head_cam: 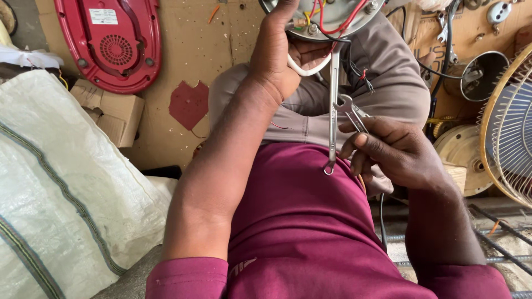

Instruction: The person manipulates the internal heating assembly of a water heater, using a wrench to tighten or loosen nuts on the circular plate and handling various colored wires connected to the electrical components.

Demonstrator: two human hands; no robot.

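The left hand [275, 55] reaches up to 12 o'clock, fingers curled around the rim of a round metal appliance base [324, 19] with red, yellow and white wires. A long silver wrench [332, 111] hangs straight down from that base, its ring end at centre. The right hand [394, 150], at 3 o'clock, pinches a smaller wrench [350, 108] whose open head touches the long one. A red appliance shell [111, 44] lies at 10 o'clock, a fan guard [507, 127] at 3 o'clock.

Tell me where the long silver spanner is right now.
In the head view the long silver spanner hangs upright at centre, between the left hand and the right hand, below the round metal appliance base.
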